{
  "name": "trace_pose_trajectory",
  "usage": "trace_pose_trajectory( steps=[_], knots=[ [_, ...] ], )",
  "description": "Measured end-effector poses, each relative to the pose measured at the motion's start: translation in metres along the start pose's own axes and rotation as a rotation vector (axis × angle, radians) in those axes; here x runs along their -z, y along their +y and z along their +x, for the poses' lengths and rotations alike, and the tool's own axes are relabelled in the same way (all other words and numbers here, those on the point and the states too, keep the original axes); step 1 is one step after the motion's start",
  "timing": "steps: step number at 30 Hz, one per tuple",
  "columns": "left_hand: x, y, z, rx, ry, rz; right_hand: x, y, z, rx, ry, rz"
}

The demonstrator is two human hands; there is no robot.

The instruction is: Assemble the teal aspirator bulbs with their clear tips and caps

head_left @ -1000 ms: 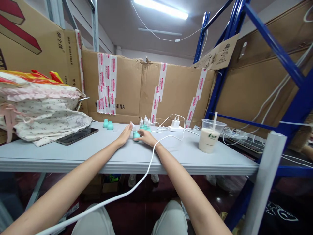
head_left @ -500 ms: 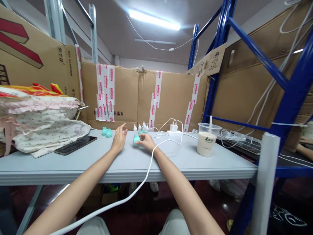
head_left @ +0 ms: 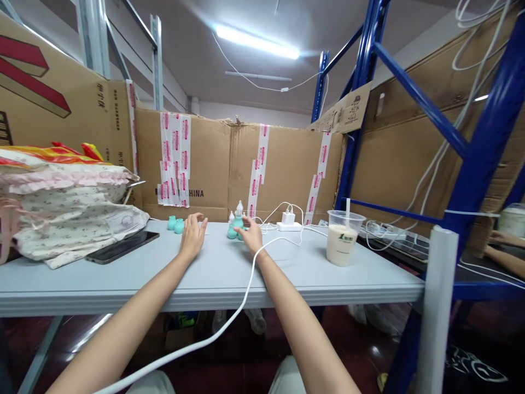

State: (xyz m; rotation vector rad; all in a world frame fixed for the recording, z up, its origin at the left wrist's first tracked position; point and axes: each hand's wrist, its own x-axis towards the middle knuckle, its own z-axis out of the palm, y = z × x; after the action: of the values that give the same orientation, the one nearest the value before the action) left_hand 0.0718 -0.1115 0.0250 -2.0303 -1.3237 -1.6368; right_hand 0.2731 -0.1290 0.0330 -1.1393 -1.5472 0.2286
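My right hand (head_left: 251, 236) is at the middle of the table, its thumb and fingers closed on a small teal squeeze bulb (head_left: 238, 220) with a clear pointed tip. A second teal bulb (head_left: 232, 232) stands close against it, beside the fingertips. Part of this group is hidden behind my fingers. My left hand (head_left: 192, 236) hovers low over the table to the left, fingers stretched out and thumb apart, with nothing visible in it. Just left of it are two teal bulbs (head_left: 178, 225) without tips.
A white cable (head_left: 205, 342) loops across my right wrist to a white charger (head_left: 289, 220). A drink cup (head_left: 342, 241) with a straw stands to the right. On the left lie a dark phone (head_left: 123, 247) and a floral cloth bag (head_left: 77, 213). Cardboard (head_left: 205, 164) walls the back.
My right hand has moved slightly right and back, bringing a bulb in among the tipped ones. My left hand has shifted a little left, toward the two untipped bulbs.
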Motion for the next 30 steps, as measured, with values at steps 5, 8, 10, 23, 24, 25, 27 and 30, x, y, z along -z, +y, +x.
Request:
trace_pose_trajectory(
  steps=[5,8,10,23,24,25,27,30],
  knots=[
    [0.001,-0.009,0.001,0.078,0.005,0.069,0.018,0.002,0.0,-0.213,0.312,-0.22],
    [0.003,-0.012,0.0,0.092,-0.017,0.107,0.022,0.01,0.0,-0.395,0.268,-0.323],
    [0.004,-0.012,-0.002,0.095,-0.043,0.129,0.021,0.015,0.0,-0.468,0.199,-0.349],
    [0.008,-0.011,0.001,0.169,-0.074,0.264,0.011,0.017,-0.007,-0.496,0.01,-0.493],
    [0.009,-0.009,0.001,0.152,-0.049,0.265,0.011,0.016,-0.007,-0.501,0.015,-0.498],
    [0.011,-0.008,0.001,0.138,-0.025,0.267,0.011,0.015,-0.006,-0.508,0.029,-0.495],
    [0.013,-0.005,0.002,0.126,0.02,0.274,0.012,0.01,-0.005,-0.504,0.1,-0.468],
    [0.016,-0.002,0.003,0.163,0.079,0.272,0.017,-0.002,-0.007,-0.328,0.317,-0.468]
  ],
)
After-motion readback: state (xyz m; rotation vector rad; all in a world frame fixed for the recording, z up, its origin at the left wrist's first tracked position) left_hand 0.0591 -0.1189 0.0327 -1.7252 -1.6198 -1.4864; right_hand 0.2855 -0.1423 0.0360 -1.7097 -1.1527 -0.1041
